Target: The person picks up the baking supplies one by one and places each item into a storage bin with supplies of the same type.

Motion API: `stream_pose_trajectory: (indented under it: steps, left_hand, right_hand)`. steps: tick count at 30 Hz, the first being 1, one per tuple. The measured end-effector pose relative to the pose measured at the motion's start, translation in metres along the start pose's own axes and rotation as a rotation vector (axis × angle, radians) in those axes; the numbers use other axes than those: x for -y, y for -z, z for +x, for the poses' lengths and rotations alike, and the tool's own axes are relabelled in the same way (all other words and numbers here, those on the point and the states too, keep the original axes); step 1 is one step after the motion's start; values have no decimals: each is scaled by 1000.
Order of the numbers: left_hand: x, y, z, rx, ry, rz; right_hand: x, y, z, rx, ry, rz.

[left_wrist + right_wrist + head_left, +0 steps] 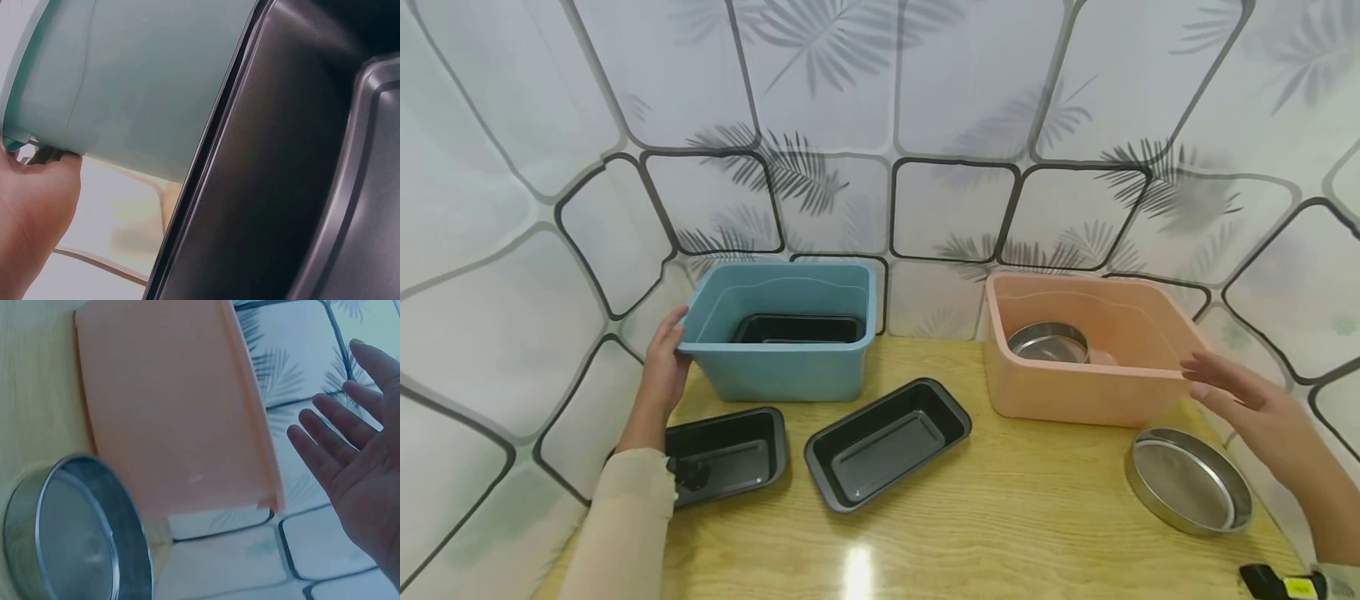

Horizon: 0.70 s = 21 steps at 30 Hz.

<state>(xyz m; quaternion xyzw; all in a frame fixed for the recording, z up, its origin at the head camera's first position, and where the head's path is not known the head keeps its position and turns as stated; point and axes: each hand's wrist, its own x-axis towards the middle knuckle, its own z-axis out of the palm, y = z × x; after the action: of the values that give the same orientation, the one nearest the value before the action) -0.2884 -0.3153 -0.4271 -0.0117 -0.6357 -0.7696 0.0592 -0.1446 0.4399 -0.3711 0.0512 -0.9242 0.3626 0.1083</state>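
A: What is happening on the left?

B: Your left hand (664, 367) is gripping the left rim of the blue tub (782, 373). Inside that tub, an inner pan (797, 327) is sitting. Nearer you on the desk (1015, 517), a left black pan (741, 462) is lying partly under your forearm, and a middle black pan (891, 454) is resting at a slant beside it.

A: And further right?

B: The pink tub (1082, 396) is standing there, holding a small tin (1048, 342). A loose tin (1183, 487) is lying near its right front corner. Your right hand (1255, 417) is hovering by that end, fingers spread, holding nothing.

A: Which step is under way?

B: You seem to be setting the tubs in place. The next move is probably calling for easing off the blue rim without tipping it, and steering your right hand clear of the loose tin.

A: What is hiding?

B: The front walls are covering the lower parts of the inner pan and small tin. Your forearm is blocking the left black pan's far end, the rim is hiding some left fingertips, and the frame is cutting off your right forearm.
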Motion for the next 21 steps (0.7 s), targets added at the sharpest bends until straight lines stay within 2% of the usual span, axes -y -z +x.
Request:
stream_pose_trajectory:
  steps: [4,13,21]
  left_hand:
    - [0,-2,1,12,-3,-14]
    - [2,-2,4,18,8,-5]
    - [0,-2,3,5,17,0]
  right_hand:
    - [-17,3,-24,-58,-52,15]
    - [-58,0,-54,-141,-4,106]
    - [-91,-8,-75,-172,-84,189]
